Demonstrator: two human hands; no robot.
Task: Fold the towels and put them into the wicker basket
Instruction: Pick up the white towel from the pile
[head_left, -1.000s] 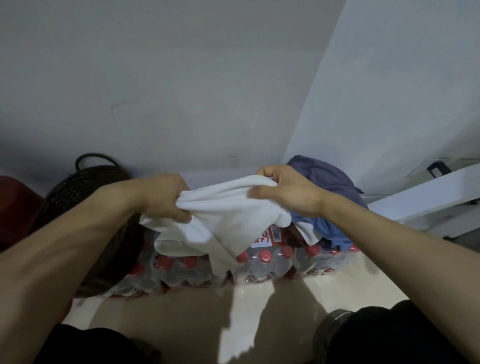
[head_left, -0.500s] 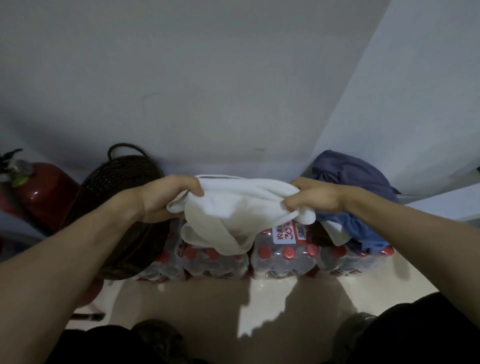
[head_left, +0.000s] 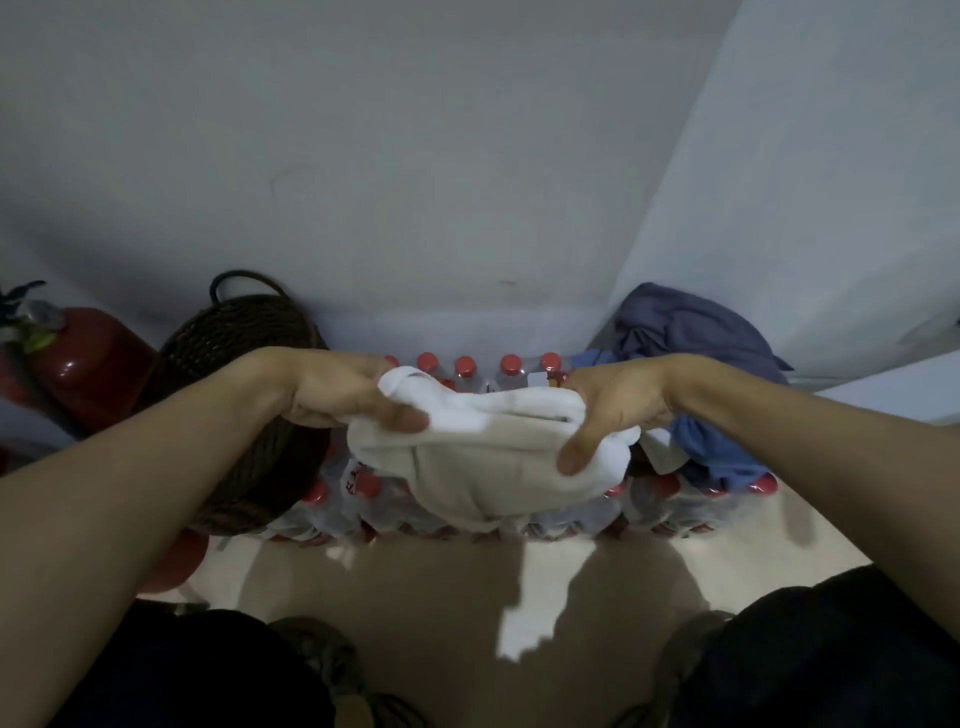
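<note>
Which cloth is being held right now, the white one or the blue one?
The white towel: the left hand and right hand grip its ends. The blue cloth lies untouched on the bottles.

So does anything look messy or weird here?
A bit. The blue clothes lie in a crumpled heap on the packs of water bottles by the wall. The wicker basket leans tilted beside a fire extinguisher. Both hands hold the white towel, bunched, not neatly folded.

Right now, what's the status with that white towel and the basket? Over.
Both hands, left hand and right hand, grip the white towel, part-folded, held above the water bottles. Wicker basket sits left. Nothing blocks it.
</note>
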